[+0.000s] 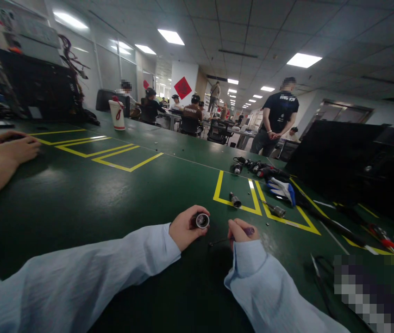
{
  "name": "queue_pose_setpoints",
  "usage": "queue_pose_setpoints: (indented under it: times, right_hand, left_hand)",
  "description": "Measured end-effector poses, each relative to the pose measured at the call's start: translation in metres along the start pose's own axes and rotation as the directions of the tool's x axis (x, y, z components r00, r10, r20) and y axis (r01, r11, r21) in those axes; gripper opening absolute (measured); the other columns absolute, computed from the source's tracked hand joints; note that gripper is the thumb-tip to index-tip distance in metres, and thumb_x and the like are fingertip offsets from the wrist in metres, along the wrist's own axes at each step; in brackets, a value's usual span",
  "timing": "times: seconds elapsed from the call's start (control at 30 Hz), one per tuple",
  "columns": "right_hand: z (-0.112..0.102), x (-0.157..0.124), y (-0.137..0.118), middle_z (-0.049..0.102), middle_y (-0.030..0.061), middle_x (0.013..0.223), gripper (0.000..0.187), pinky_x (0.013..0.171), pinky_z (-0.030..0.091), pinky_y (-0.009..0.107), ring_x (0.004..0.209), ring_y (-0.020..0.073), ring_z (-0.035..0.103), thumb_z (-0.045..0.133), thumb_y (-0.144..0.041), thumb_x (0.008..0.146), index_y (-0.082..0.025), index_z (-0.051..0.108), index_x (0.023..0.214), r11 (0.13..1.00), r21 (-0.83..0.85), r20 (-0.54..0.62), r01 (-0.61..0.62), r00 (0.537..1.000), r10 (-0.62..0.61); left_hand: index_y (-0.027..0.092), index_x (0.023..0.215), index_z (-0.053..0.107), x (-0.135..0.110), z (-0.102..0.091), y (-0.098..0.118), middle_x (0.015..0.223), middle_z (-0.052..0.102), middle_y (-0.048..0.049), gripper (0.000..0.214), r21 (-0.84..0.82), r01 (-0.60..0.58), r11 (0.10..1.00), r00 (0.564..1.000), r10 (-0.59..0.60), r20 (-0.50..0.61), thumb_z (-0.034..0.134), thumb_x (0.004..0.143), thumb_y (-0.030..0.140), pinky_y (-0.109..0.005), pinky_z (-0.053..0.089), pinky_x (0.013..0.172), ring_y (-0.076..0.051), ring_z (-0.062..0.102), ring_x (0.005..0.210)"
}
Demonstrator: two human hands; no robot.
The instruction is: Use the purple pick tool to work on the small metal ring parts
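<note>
My left hand (184, 230) is closed around a metal cylindrical part (202, 221), its round open end turned toward me. Dark walls and some inner pieces show inside that end. To the right, my right hand (239, 232) grips a thin-shafted tool (250, 231) with a purple handle. Its dark shaft points left, and the tip lies below the cylinder, apart from it. Just beyond my hands, a small metal cylinder (235, 200) lies inside a yellow taped outline, and another metal cylinder with a thin shaft (278, 211) lies in the outline to its right.
At far left another person's hands (16, 147) rest on the green table (120, 199). A white cup (117, 115) stands farther back. Blue-and-white gloves (282, 190), dark power tools (252, 165), a black case (349, 162) and red-handled tools (382, 237) are on the right.
</note>
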State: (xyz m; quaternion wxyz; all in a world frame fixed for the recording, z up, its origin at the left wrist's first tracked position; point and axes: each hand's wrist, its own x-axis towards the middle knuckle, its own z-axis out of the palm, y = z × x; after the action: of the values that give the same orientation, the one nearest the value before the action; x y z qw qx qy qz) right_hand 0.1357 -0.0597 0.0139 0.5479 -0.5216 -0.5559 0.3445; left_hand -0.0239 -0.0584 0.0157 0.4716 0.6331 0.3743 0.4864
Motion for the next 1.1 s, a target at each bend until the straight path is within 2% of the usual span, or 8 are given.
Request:
queue_pose_setpoints:
  times: [0.2, 0.37, 0.47, 0.6, 0.67, 0.77, 0.9, 1.1]
  right_hand:
    - [0.007, -0.014, -0.009, 0.036, -0.0074, 0.029, 0.036, 0.030, 0.025, 0.020, 0.025, 0.0069, 0.035, 0.046, -0.039, 0.072, -0.020, 0.042, 0.042, 0.997, 0.066, 0.030, 0.048, 0.998, -0.050]
    - [0.006, -0.022, -0.010, 0.051, -0.0027, 0.040, 0.029, 0.040, 0.036, 0.021, 0.038, 0.0097, 0.046, 0.048, -0.038, 0.074, -0.019, 0.049, 0.052, 0.966, 0.065, 0.063, 0.250, 0.965, -0.254]
    - [0.004, -0.023, -0.007, 0.058, 0.0011, 0.054, 0.020, 0.047, 0.039, 0.023, 0.050, 0.0125, 0.053, 0.049, -0.033, 0.074, -0.018, 0.055, 0.061, 0.914, 0.039, 0.083, 0.404, 0.910, -0.406]
    - [0.008, -0.024, -0.003, 0.062, 0.0036, 0.067, 0.009, 0.058, 0.044, 0.028, 0.064, 0.0154, 0.056, 0.049, -0.024, 0.072, -0.019, 0.057, 0.072, 0.796, 0.044, 0.121, 0.604, 0.788, -0.604]
    - [0.012, -0.024, -0.002, 0.063, 0.0040, 0.070, 0.010, 0.061, 0.045, 0.029, 0.067, 0.0159, 0.057, 0.049, -0.020, 0.072, -0.020, 0.057, 0.076, 0.736, 0.015, 0.138, 0.677, 0.727, -0.672]
    - [0.015, -0.023, -0.001, 0.064, 0.0042, 0.072, 0.012, 0.062, 0.046, 0.030, 0.068, 0.0159, 0.057, 0.047, -0.017, 0.071, -0.020, 0.057, 0.079, 0.679, -0.058, 0.158, 0.732, 0.678, -0.718]
    - [0.016, -0.022, 0.001, 0.065, 0.0041, 0.072, 0.012, 0.062, 0.047, 0.030, 0.068, 0.0163, 0.057, 0.047, -0.016, 0.071, -0.020, 0.056, 0.078, 0.655, -0.137, 0.181, 0.743, 0.669, -0.721]
    - [0.017, -0.022, 0.001, 0.066, 0.0042, 0.073, 0.012, 0.064, 0.047, 0.031, 0.069, 0.0168, 0.057, 0.048, -0.016, 0.070, -0.020, 0.056, 0.077, 0.662, -0.197, 0.215, 0.723, 0.691, -0.691]
  left_hand:
    - [0.012, 0.088, 0.056, 0.013, -0.019, 0.000, 0.083, 0.061, -0.0041, 0.041, -0.182, 0.102, 0.978, 0.980, -0.130, -0.148, 0.060, 0.048, 0.002, -0.039, 0.046, 0.079, -0.020, 0.061, 0.079]
    - [0.011, 0.086, 0.060, 0.020, -0.030, -0.008, 0.080, 0.065, -0.0043, 0.039, -0.228, 0.126, 0.965, 0.957, -0.179, -0.227, 0.065, 0.048, 0.007, -0.041, 0.043, 0.084, -0.021, 0.061, 0.081]
    - [0.011, 0.087, 0.062, 0.020, -0.028, -0.010, 0.082, 0.065, -0.0050, 0.040, -0.235, 0.108, 0.966, 0.963, -0.160, -0.215, 0.067, 0.047, 0.009, -0.041, 0.042, 0.086, -0.021, 0.061, 0.083]
    - [0.011, 0.087, 0.062, 0.018, -0.024, -0.007, 0.081, 0.066, -0.0050, 0.040, -0.233, 0.114, 0.966, 0.972, -0.157, -0.173, 0.068, 0.048, 0.008, -0.042, 0.043, 0.085, -0.021, 0.061, 0.081]
    - [0.011, 0.089, 0.062, 0.016, -0.023, -0.004, 0.081, 0.066, -0.0056, 0.040, -0.220, 0.122, 0.968, 0.973, -0.161, -0.166, 0.068, 0.049, 0.010, -0.042, 0.043, 0.084, -0.021, 0.061, 0.081]
    - [0.010, 0.090, 0.061, 0.015, -0.022, -0.001, 0.082, 0.067, -0.0070, 0.039, -0.193, 0.139, 0.971, 0.973, -0.170, -0.154, 0.067, 0.051, 0.011, -0.043, 0.043, 0.085, -0.022, 0.061, 0.083]
    - [0.009, 0.090, 0.061, 0.014, -0.021, 0.001, 0.082, 0.067, -0.0075, 0.039, -0.180, 0.152, 0.972, 0.972, -0.180, -0.153, 0.066, 0.052, 0.011, -0.042, 0.042, 0.086, -0.022, 0.061, 0.084]
    - [0.010, 0.091, 0.062, 0.011, -0.020, 0.001, 0.085, 0.067, -0.0081, 0.037, -0.190, 0.170, 0.967, 0.970, -0.198, -0.140, 0.061, 0.055, 0.012, -0.043, 0.044, 0.085, -0.024, 0.060, 0.087]
